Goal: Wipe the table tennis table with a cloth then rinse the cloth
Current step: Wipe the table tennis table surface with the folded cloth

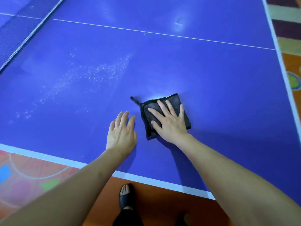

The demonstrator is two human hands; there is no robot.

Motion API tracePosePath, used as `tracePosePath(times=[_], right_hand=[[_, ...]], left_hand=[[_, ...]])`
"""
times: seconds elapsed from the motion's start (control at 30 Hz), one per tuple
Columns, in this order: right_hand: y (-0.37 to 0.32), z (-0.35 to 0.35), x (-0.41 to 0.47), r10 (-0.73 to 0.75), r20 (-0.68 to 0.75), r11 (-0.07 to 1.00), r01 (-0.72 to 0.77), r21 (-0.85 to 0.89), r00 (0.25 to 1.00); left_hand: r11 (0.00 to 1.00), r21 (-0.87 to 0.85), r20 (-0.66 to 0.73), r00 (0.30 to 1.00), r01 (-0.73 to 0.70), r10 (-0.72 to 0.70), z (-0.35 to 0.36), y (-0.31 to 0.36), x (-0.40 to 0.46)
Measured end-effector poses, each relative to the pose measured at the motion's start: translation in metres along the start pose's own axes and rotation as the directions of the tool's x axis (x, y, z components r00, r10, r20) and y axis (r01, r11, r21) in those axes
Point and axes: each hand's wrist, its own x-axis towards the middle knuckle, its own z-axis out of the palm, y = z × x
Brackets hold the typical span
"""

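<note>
**Wiping under way, dust patch not yet reached**

Nearest the camera, a foot in a dark sandal [125,198] stands on the orange floor [162,201] just below the white near edge of the table tennis surface [228,75]. Two bare forearms reach over that edge. The right hand [169,123] lies flat on a folded dark cloth [148,118], fingers straight and spread, pressing it down instead of clutching it; its grip is open. The left hand [121,132] rests just beside the cloth on its left, palm down on the blue top, fingers relaxed and holding nothing.

The step in hand looks like the wiping itself, at an early or middle stage: a wide scatter of pale specks [91,74] lies to the far left of the cloth, well apart from it, and a smudge [179,23] shows beyond the white centre line [146,32]. The next move probably calls for sliding the cloth left and away with steady downward pressure, keeping it folded so it does not bunch. Rinsing comes later; no water is in view.

A small loop [134,100] sticks out from the cloth's far left corner and could drag. The net [14,36] at far left bounds the reach. Patterned carpet [286,26] lies beyond the right edge.
</note>
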Motion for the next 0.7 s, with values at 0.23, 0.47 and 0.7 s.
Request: tracePosePath(times=[0.23, 0.47, 0.7], right_hand=[[0.161, -0.011, -0.112, 0.169, -0.049, 0.986, -0.168, 0.006, 0.984], [0.311, -0.022, -0.219, 0.399, -0.067, 0.916, -0.395, 0.062, 0.914], [0.328, -0.011, -0.278, 0.568, -0.078, 0.823, -0.561, 0.091, 0.819]], left_hand=[[0.986, -0.052, 0.018, 0.987, -0.160, 0.161, 0.012, 0.177, -0.016], [0.940, -0.086, 0.078, 0.938, -0.332, 0.338, 0.032, 0.340, -0.048], [0.899, -0.080, 0.107, 0.893, -0.430, 0.436, 0.042, 0.407, -0.064]])
